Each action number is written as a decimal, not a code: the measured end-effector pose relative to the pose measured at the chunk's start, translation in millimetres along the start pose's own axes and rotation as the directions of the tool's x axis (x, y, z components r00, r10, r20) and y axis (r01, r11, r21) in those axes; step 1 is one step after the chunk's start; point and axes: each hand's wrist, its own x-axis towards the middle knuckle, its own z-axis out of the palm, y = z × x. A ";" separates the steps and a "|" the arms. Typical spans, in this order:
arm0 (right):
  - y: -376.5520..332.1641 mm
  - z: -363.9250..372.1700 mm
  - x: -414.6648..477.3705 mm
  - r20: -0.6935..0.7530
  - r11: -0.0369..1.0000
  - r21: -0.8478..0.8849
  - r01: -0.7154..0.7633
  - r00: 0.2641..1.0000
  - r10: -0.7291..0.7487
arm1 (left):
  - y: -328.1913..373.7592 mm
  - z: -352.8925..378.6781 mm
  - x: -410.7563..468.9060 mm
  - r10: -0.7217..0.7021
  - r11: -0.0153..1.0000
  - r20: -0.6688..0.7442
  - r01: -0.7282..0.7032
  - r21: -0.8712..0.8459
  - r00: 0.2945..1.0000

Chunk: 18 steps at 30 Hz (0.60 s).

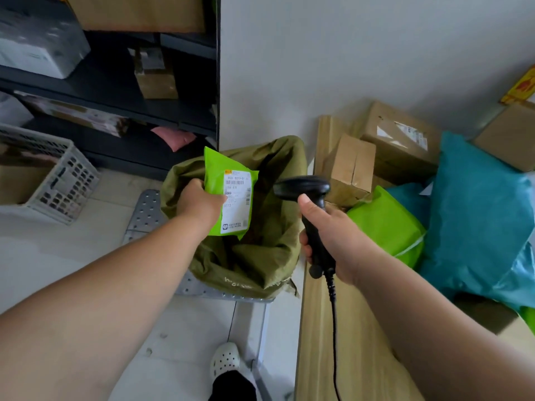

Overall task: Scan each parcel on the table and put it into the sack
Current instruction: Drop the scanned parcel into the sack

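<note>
Black plastic filled the right hand [327, 235]: its fingers were curled round the grip of the corded scanner [304, 189], thumb up the back, head aimed left. Just beyond, the left hand [199, 201] pinched a bright green parcel [214, 169] by its left edge, thumb on the white label [236, 204], holding it upright over the open mouth of the olive sack [260, 264] beside the table [318, 328]. The barcode near the label's top stood clear of the thumb, which a clean read seemed to need. A slight turn of the scanner head toward the code, with the parcel held flat and steady, would likely serve before letting it drop. Farther off on the table lay another green parcel [385, 224], teal bags [477, 212] and cardboard boxes [350, 166].
</note>
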 end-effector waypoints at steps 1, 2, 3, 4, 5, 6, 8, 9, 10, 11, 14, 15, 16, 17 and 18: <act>2.1 -0.7 4.2 -0.008 1.000 -0.002 -0.004 1.000 0.004 | -2.0 5.5 5.7 0.002 1.000 0.003 -0.002 0.012 1.000; 4.3 -1.3 8.2 -0.015 1.000 -0.008 -0.007 1.000 0.007 | -3.5 10.5 10.0 0.007 1.000 0.011 -0.007 0.025 1.000; 6.6 -1.6 12.0 -0.021 1.000 -0.011 -0.011 1.000 0.010 | -6.1 15.8 14.6 0.008 0.999 0.018 -0.009 0.041 1.000; 9.2 -1.8 15.7 -0.025 1.000 -0.009 -0.015 1.000 0.014 | -8.1 20.7 17.7 0.009 0.998 0.023 -0.010 0.059 1.000; 11.9 -1.8 19.1 -0.027 1.000 -0.004 -0.020 0.999 0.020 | -11.7 26.2 21.6 0.011 0.997 0.025 -0.013 0.074 1.000; 14.4 -1.9 22.0 -0.026 1.000 -0.003 -0.028 0.999 0.028 | -15.2 31.2 24.7 0.012 0.996 0.033 -0.015 0.083 0.999; 19.2 -2.5 27.0 -0.022 0.999 -0.013 -0.042 0.999 0.042 | -23.0 41.3 30.0 0.005 0.997 0.065 -0.010 0.075 0.998; 21.4 -2.8 29.5 -0.020 0.999 -0.019 -0.041 0.999 0.041 | -27.2 46.2 33.1 -0.003 0.997 0.087 -0.004 0.076 0.996; 23.4 -3.2 32.0 -0.018 0.999 -0.024 -0.035 0.999 0.034 | -31.1 51.0 36.1 -0.010 0.996 0.110 0.001 0.084 0.994; 25.5 -3.5 34.6 -0.018 0.999 -0.028 -0.024 1.000 0.024 | -35.8 56.0 40.5 -0.021 0.996 0.137 0.008 0.093 0.990; 29.2 -4.2 40.9 -0.025 0.998 -0.054 0.011 1.000 -0.012 | -45.4 67.6 50.2 -0.068 0.993 0.229 0.045 0.107 0.971; 29.8 -4.3 42.3 -0.025 0.998 -0.059 0.020 0.999 -0.021 | -47.2 69.5 51.9 -0.082 0.991 0.245 0.053 0.125 0.966; 30.2 -4.2 43.2 -0.022 0.998 -0.060 0.025 0.999 -0.027 | -48.5 69.9 52.6 -0.089 0.987 0.254 0.051 0.152 0.963; 31.1 -4.0 44.2 -0.020 0.998 -0.063 0.029 0.999 -0.030 | -49.8 69.5 52.6 -0.087 0.984 0.263 0.042 0.172 0.961; 32.1 -3.7 44.7 -0.019 0.997 -0.066 0.031 0.999 -0.033 | -51.1 68.3 51.6 -0.079 0.983 0.273 0.029 0.182 0.959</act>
